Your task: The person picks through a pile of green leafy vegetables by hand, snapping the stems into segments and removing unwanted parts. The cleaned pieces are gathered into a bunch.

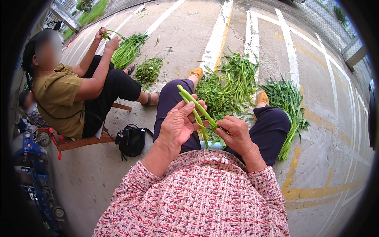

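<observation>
the green stems (206,114), at least two lengths, are held up in front of the lap, crossing from one hand to the other; take them as the middle of the dial. at seven o'clock the left hand (177,124), palm partly turned up, holds them between the thumb and loosely spread fingers. at four o'clock the right hand (235,134) is narrow, thumb and fingertips pinched on the stems' near end. one stem hangs between the hands toward a pale blue thing (215,145), mostly hidden at the lap.

at two o'clock, on the ground (244,197), loose leaves (211,96) lie beside a tangled pile of leafy stems (241,75). the yellow-brown shoes (196,72) stand by them, one at twelve, the other near three. farther out at three o'clock lies a long-leaved bundle (288,104).

at ten o'clock a seated co-worker's hands (112,43) hold a thin green stem, near a heap of long stems (128,51) and a smaller heap of cut leaves (149,71). at eight sits a black bag (132,141), just beside the co-worker's wooden seat (85,143). a wire fence (325,23) runs far off at two.
</observation>
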`<action>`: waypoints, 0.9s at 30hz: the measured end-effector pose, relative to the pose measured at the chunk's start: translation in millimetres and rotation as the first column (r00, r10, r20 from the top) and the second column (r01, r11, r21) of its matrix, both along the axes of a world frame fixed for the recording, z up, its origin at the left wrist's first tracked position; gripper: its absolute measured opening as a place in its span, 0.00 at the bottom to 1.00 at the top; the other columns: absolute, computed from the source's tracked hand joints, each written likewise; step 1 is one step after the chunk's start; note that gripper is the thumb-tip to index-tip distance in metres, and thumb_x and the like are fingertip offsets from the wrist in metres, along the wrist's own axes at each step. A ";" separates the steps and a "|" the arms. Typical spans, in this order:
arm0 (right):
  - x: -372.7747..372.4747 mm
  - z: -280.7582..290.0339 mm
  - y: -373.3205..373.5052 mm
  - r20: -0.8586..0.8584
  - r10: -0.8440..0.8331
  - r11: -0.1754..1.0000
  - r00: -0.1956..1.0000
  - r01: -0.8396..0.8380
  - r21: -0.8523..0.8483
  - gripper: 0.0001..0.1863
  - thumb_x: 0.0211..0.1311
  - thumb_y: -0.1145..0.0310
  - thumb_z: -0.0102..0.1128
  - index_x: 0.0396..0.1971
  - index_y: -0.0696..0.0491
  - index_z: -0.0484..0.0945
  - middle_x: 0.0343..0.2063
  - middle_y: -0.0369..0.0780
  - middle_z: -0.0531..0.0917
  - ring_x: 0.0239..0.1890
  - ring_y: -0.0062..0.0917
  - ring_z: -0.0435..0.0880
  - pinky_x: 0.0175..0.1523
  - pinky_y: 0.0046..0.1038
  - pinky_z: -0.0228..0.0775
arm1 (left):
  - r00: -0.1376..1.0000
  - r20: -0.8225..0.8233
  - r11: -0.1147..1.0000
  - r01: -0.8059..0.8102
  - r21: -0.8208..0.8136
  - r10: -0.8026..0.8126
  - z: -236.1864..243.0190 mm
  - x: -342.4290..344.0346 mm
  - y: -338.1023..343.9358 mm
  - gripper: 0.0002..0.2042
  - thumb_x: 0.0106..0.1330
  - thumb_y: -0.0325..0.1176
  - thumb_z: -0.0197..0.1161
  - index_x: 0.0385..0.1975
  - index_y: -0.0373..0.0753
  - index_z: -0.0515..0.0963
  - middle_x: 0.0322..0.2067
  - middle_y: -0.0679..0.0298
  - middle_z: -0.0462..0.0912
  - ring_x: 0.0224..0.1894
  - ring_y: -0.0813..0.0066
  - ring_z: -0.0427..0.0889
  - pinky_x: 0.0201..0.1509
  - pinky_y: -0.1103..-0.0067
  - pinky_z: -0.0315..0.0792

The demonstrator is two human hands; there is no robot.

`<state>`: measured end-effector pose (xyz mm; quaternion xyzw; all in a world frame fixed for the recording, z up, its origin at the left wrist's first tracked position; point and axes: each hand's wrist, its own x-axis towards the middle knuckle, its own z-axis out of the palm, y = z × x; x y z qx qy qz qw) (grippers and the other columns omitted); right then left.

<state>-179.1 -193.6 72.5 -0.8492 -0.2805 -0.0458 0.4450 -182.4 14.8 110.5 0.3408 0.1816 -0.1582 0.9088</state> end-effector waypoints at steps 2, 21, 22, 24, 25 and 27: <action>4.3 2.9 -1.7 -0.022 0.027 0.999 0.999 -0.028 -0.029 0.08 0.46 0.73 0.66 0.30 0.55 0.80 0.22 0.39 0.76 0.24 0.32 0.77 0.30 0.29 0.68 | 1.000 0.001 1.000 -0.004 0.007 0.004 0.8 1.4 2.3 0.11 0.67 0.32 0.55 0.47 0.42 0.73 0.44 0.61 0.79 0.49 0.65 0.77 0.51 0.52 0.72; 0.4 26.8 37.0 -0.018 -0.131 0.976 0.991 0.132 0.175 0.07 0.46 0.73 0.66 0.27 0.54 0.79 0.20 0.39 0.74 0.22 0.29 0.77 0.27 0.26 0.67 | 0.961 0.216 0.969 -0.203 0.141 0.170 4.4 -6.9 -24.0 0.05 0.62 0.26 0.61 0.38 0.38 0.77 0.37 0.63 0.80 0.36 0.76 0.79 0.36 0.77 0.78; 1.5 26.1 36.2 -0.021 -0.135 0.975 0.991 0.137 0.175 0.06 0.46 0.74 0.66 0.26 0.53 0.79 0.20 0.39 0.74 0.22 0.30 0.77 0.27 0.26 0.67 | 0.959 0.245 0.960 -0.197 0.200 0.146 3.2 -8.0 -23.9 0.05 0.63 0.27 0.60 0.38 0.38 0.76 0.38 0.62 0.80 0.38 0.75 0.79 0.37 0.76 0.79; 3.3 29.4 30.3 -0.095 -0.070 0.981 0.993 0.086 0.175 0.05 0.50 0.74 0.65 0.27 0.57 0.79 0.20 0.35 0.74 0.21 0.20 0.73 0.26 0.22 0.63 | 0.952 0.293 0.930 -0.185 0.317 0.089 -1.5 -9.5 -23.8 0.04 0.65 0.28 0.58 0.38 0.39 0.75 0.39 0.61 0.81 0.42 0.74 0.80 0.40 0.73 0.79; 4.8 32.0 26.9 -0.132 -0.037 0.983 0.991 0.060 0.176 0.05 0.52 0.74 0.65 0.27 0.59 0.79 0.20 0.33 0.74 0.20 0.16 0.71 0.26 0.19 0.61 | 0.914 0.406 0.893 -0.195 0.406 0.015 -6.3 -8.9 -22.1 0.05 0.66 0.30 0.57 0.39 0.40 0.73 0.39 0.61 0.81 0.40 0.76 0.80 0.40 0.77 0.78; 9.8 37.5 18.9 -0.496 0.157 0.939 0.854 0.025 0.342 0.04 0.54 0.74 0.63 0.26 0.58 0.79 0.20 0.30 0.75 0.21 0.13 0.70 0.26 0.18 0.60 | 0.892 0.450 0.860 -0.194 0.472 -0.046 -6.6 -11.2 -22.0 0.06 0.67 0.31 0.57 0.40 0.40 0.71 0.39 0.62 0.81 0.40 0.77 0.80 0.39 0.80 0.77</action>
